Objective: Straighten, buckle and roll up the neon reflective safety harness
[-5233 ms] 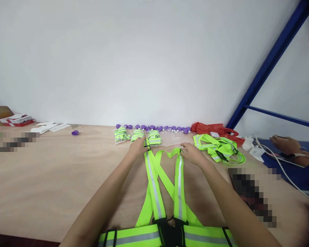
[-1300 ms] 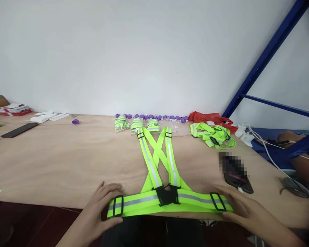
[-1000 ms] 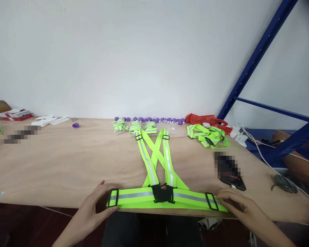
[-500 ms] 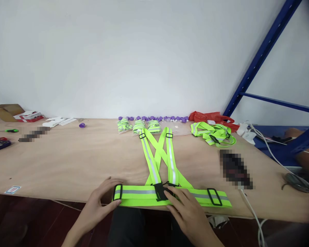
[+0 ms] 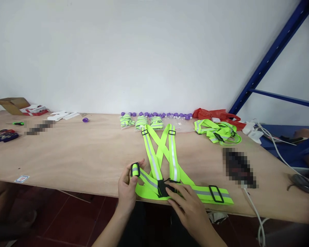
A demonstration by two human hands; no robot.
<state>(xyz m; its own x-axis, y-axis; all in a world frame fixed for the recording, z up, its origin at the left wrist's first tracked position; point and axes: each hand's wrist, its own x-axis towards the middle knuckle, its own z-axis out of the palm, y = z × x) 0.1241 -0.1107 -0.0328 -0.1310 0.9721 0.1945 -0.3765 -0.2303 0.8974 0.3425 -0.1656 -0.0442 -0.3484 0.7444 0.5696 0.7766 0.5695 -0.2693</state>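
A neon-yellow reflective harness lies on the wooden table, its two shoulder straps crossing toward the back. My left hand grips the left end of its waist belt by the black slider buckle, lifted off the table and folded inward. On the black centre buckle, the fingers of my right hand press down with the hand slightly bent. The belt's right end, with another black slider, lies flat near the front edge.
Several bagged harnesses lie behind, before a row of purple rolls. A loose harness and red plastic bag are at back right. A cable hangs over the front edge. At left are a cardboard box and screwdriver.
My left hand has taken the belt's left end by its slider, raised it and brought it right toward the middle. My right hand stays on the centre buckle. The view has shifted slightly.
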